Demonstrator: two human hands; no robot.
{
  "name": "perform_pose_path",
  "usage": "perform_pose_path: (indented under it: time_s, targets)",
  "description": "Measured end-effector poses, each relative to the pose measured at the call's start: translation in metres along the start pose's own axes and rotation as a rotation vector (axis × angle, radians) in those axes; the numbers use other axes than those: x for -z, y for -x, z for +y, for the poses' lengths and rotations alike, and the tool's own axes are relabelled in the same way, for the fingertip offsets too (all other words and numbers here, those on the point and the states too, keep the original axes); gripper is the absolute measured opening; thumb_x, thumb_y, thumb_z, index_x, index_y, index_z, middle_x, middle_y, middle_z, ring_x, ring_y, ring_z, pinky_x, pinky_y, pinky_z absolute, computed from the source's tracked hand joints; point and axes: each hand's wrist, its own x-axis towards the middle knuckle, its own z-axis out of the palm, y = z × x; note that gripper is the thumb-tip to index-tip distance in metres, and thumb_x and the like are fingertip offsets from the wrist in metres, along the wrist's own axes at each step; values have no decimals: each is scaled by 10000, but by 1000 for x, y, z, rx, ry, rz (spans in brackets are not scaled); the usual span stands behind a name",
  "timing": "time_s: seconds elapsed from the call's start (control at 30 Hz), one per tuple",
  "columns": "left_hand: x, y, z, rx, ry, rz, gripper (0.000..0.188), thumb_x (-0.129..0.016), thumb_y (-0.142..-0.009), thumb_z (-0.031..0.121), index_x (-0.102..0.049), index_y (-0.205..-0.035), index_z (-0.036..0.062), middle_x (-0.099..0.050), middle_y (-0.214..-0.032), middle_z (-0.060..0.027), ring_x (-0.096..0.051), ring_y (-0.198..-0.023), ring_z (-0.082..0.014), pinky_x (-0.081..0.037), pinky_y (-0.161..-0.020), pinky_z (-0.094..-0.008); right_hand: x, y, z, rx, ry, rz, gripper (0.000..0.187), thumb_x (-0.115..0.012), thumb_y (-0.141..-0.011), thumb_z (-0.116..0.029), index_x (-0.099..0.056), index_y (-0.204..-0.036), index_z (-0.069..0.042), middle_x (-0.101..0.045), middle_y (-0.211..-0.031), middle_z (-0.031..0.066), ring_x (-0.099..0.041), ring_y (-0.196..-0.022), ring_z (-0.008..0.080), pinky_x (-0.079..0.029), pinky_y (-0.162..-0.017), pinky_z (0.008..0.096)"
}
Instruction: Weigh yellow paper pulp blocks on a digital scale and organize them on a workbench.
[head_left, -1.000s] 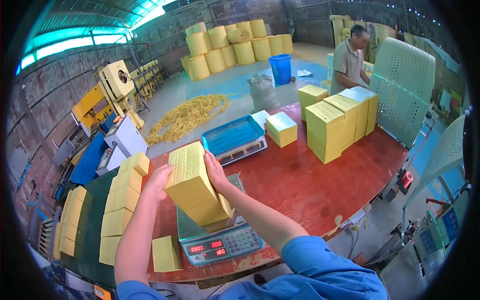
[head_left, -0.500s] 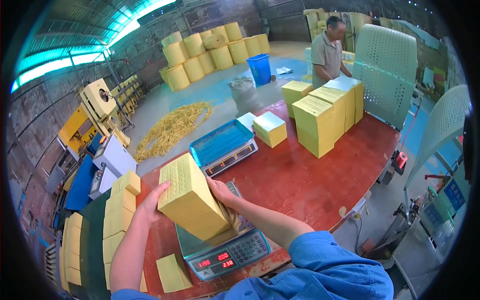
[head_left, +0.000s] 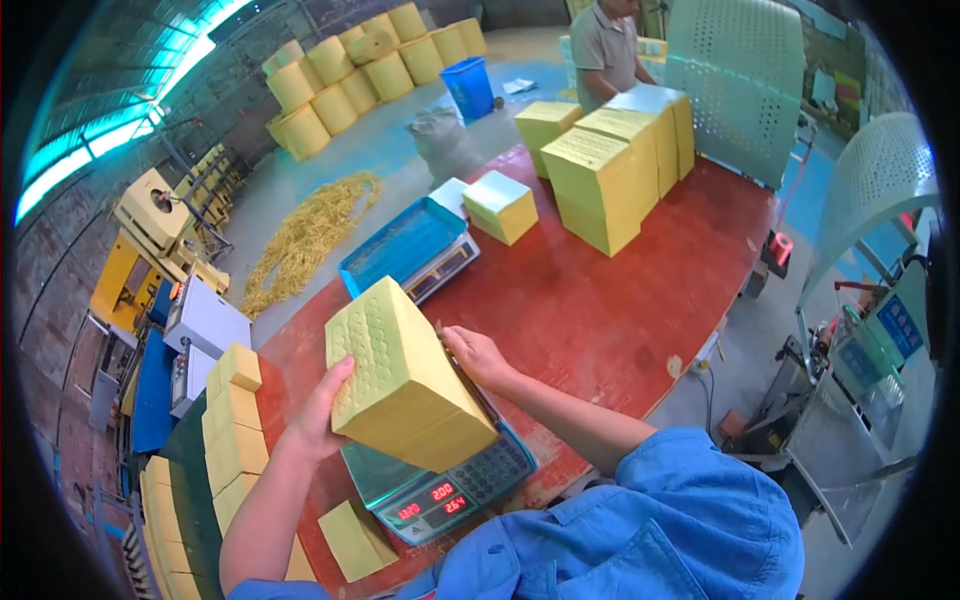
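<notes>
Between my hands a tall block of stacked yellow paper [head_left: 400,395], embossed on its top, is held tilted over a digital scale [head_left: 470,485] with a red lit display. My left hand [head_left: 325,405] grips its left side, thumb along the embossed face. My right hand [head_left: 478,358] has its fingers at the block's right far edge; their tips are partly hidden behind it. The block covers much of the scale pan, so I cannot tell whether its underside touches it. A small sheaf of yellow paper [head_left: 355,540] lies on the red table left of the scale.
A second scale with a blue tray [head_left: 405,245] stands beyond the block. Several yellow paper stacks [head_left: 595,190] are on the red table [head_left: 590,330], with a co-worker [head_left: 605,55] behind them. More yellow blocks [head_left: 235,440] line the left side. A perforated metal panel [head_left: 735,90] stands at the far right.
The block has been tilted and turned slightly in my hands, and my right hand has shifted up along its right side. The scale's display has changed. My view has shifted.
</notes>
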Motion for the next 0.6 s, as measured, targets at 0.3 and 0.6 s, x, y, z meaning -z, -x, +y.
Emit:
perform_pose_path:
  time_s: [0.3, 0.6]
  targets:
    - [-32, -15, 10, -56, 56, 56, 550, -518, -965, 432, -461, -1384, 81, -589, -1298, -86, -585, -1158, -200, -462, -988, -378, 49, 59, 30, -432, -210, -300, 403, -467, -1000, -381, -657, -1083, -35, -665, -957, 61, -611, -797, 144, -504, -700, 311]
    - [-144, -104, 19, 14, 59, 58, 555, -522, -974, 404, -446, -1392, 47, -574, -1328, -107, -574, -1192, -205, -454, -1014, -356, 169, 31, 46, -597, -545, -100, 376, -490, -995, -351, -633, -1134, -33, -671, -1038, 67, -621, -917, 158, -502, -797, 329]
